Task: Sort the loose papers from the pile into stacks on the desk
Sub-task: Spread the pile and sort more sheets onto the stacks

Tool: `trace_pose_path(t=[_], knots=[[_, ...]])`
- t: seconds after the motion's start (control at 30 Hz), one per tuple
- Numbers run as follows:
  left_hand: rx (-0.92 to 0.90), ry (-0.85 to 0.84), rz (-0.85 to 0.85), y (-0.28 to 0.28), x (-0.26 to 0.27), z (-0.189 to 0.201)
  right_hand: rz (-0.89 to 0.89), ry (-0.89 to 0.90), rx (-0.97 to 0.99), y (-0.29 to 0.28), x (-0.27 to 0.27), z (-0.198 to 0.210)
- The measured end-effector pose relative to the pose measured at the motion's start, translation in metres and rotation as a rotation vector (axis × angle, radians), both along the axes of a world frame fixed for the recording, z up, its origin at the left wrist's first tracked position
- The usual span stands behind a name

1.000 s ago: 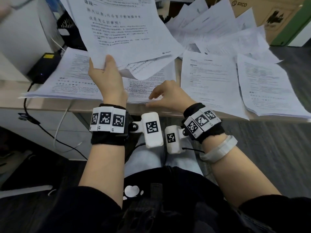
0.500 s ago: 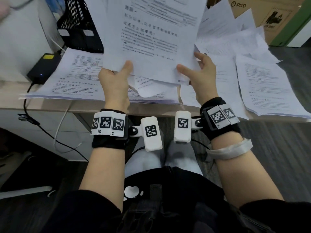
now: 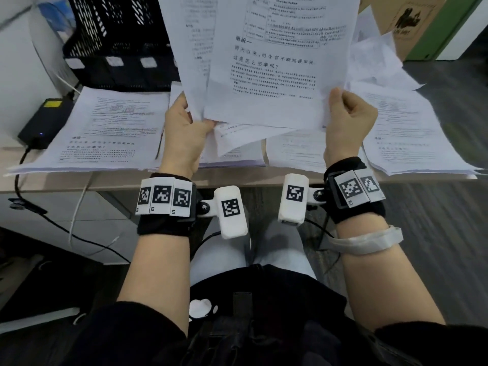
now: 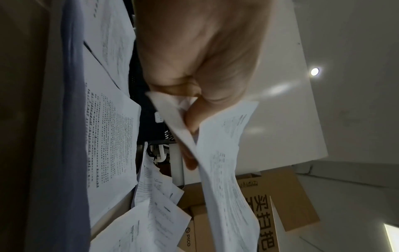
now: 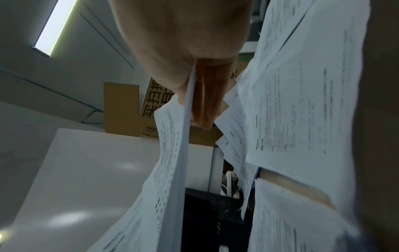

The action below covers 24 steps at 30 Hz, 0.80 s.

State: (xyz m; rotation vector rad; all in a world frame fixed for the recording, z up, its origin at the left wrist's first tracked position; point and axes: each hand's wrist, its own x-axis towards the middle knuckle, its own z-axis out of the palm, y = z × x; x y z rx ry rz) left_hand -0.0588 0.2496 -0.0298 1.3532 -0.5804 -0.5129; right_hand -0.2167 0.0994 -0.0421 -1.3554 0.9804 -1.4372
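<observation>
holding printed sheets (image 3: 266,75) upright above the desk (image 3: 184,180), left hand (image 3: 182,133) and right hand (image 3: 346,122) each pinching a lower corner.

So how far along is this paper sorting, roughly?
Partway, I'd say. Done: flat stacks already lie along the desk's front edge, one at the left and one at the right. In hand: the left hand and right hand hold a few sheets up together. Left: a loose pile still sprawls at the back right.
</observation>
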Motion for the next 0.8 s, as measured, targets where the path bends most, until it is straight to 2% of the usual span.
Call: trace_pose_path(t=[0.23,0.4,0.5,0.6,0.8], knots=[[-0.009,-0.041,0.059,-0.029,-0.012,0.0,-0.239,-0.11,0.057,-0.032,-0.054,0.008],[-0.059,-0.024,0.166,-0.054,-0.031,0.001,-0.291,-0.093,0.113,-0.057,-0.093,0.012],[-0.062,0.013,0.197,-0.072,-0.044,0.004,-0.248,-0.026,0.225,-0.065,-0.118,0.018],[-0.004,0.014,0.174,-0.087,-0.054,0.002,-0.218,0.033,0.261,-0.077,-0.143,0.017],[0.233,-0.031,0.097,-0.101,-0.069,-0.023,-0.212,0.174,0.299,-0.09,-0.182,0.002]])
